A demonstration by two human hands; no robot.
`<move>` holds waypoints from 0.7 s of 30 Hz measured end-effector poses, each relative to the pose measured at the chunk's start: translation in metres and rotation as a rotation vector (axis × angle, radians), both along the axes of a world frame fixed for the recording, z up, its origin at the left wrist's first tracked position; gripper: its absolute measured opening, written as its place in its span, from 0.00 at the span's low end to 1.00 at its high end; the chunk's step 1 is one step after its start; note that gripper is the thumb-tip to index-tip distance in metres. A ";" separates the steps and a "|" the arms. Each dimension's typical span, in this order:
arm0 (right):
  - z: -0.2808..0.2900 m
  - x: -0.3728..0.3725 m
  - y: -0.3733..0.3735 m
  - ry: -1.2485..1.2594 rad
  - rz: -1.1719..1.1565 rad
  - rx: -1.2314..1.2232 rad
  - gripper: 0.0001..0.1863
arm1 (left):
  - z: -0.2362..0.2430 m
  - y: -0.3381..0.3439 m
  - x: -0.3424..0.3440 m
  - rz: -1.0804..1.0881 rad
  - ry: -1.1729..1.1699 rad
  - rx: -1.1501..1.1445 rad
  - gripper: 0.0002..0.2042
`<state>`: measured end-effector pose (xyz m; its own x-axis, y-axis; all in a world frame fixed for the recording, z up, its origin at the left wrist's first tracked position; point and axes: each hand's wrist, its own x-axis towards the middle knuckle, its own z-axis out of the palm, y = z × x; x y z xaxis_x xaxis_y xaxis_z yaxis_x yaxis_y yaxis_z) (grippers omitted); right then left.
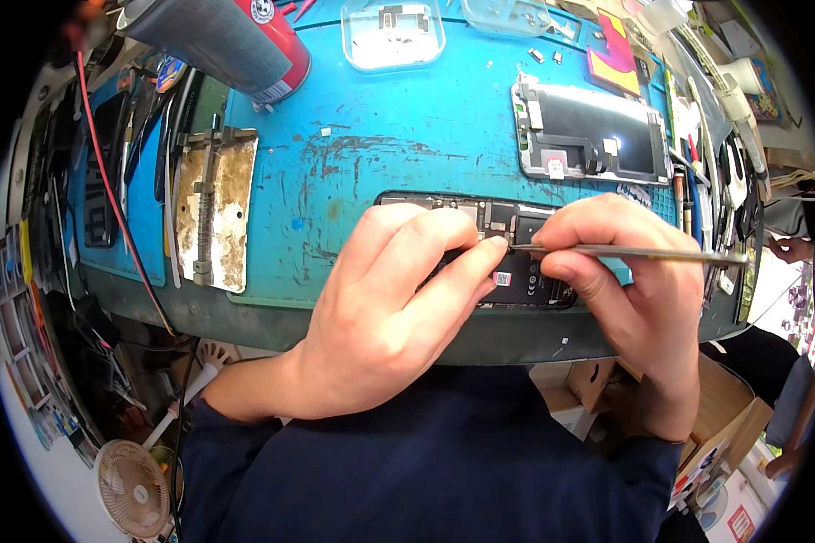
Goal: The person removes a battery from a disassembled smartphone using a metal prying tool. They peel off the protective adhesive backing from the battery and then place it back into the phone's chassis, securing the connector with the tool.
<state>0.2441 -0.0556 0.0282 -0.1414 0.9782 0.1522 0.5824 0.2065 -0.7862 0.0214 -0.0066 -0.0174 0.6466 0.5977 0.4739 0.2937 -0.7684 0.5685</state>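
An opened phone point(502, 294) lies on the blue mat near its front edge, its circuit board and black battery exposed. My left hand point(394, 303) covers much of its left part, fingers bent and fingertips pressed onto the board; the thumb is partly hidden below the index finger. Slim metal tweezers point(647, 252) are pinched between the thumb and fingers of my right hand point(638, 271). Their tip meets the phone's inside right beside my left index fingertip. Whether a small part sits between my left fingertips cannot be seen.
A detached phone screen point(625, 131) lies at the back right. On the left stands a worn metal holder point(215, 208), with a red cable point(109, 181) beyond it. A large can point(235, 45) and a clear tray point(393, 45) of small parts stand at the back. Tools crowd both sides.
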 end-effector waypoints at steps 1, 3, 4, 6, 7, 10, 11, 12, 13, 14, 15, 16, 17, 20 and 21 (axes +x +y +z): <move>0.001 0.000 0.001 -0.030 0.001 0.000 0.07 | 0.000 0.000 0.000 -0.004 0.002 0.004 0.21; 0.004 0.000 0.003 -0.090 0.009 0.004 0.06 | 0.000 0.000 0.000 -0.008 0.009 0.015 0.22; 0.005 0.001 0.003 -0.147 0.013 -0.001 0.05 | 0.000 0.000 0.000 -0.011 0.015 0.020 0.22; 0.008 0.001 0.004 -0.190 0.016 0.016 0.05 | 0.002 0.000 0.000 -0.024 0.030 0.020 0.22; 0.009 0.000 0.006 -0.211 0.018 0.024 0.04 | 0.003 0.000 -0.001 -0.033 0.041 0.015 0.22; 0.008 0.000 0.011 -0.196 0.032 0.025 0.04 | 0.002 0.001 -0.002 -0.042 0.059 0.020 0.23; 0.009 0.000 0.011 -0.190 0.028 0.006 0.04 | 0.002 0.001 -0.002 -0.044 0.062 0.028 0.23; 0.010 0.001 0.011 -0.189 0.034 -0.005 0.04 | 0.001 0.001 -0.003 -0.044 0.061 0.029 0.23; 0.011 0.002 0.012 -0.187 0.040 -0.016 0.04 | 0.001 0.001 -0.003 -0.045 0.060 0.030 0.23; 0.011 0.003 0.012 -0.184 0.045 -0.027 0.04 | 0.001 0.001 -0.002 -0.046 0.059 0.031 0.23; 0.011 0.004 0.011 -0.179 0.043 -0.020 0.05 | 0.001 0.001 -0.002 -0.048 0.064 0.031 0.23; 0.010 0.004 0.010 -0.173 0.040 -0.014 0.05 | 0.002 0.001 -0.002 -0.049 0.069 0.032 0.23; 0.010 0.004 0.009 -0.172 0.043 -0.011 0.05 | 0.003 0.001 -0.002 -0.050 0.075 0.032 0.23; 0.010 0.006 0.011 -0.180 0.061 -0.008 0.05 | 0.001 0.001 -0.002 -0.047 0.075 0.040 0.23; 0.011 0.006 0.011 -0.183 0.058 -0.023 0.05 | 0.001 0.001 -0.002 -0.045 0.072 0.043 0.23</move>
<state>0.2501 -0.0447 0.0389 -0.2212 0.9705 0.0965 0.7037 0.2273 -0.6732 0.0192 -0.0059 -0.0163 0.7059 0.5471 0.4499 0.2968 -0.8051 0.5135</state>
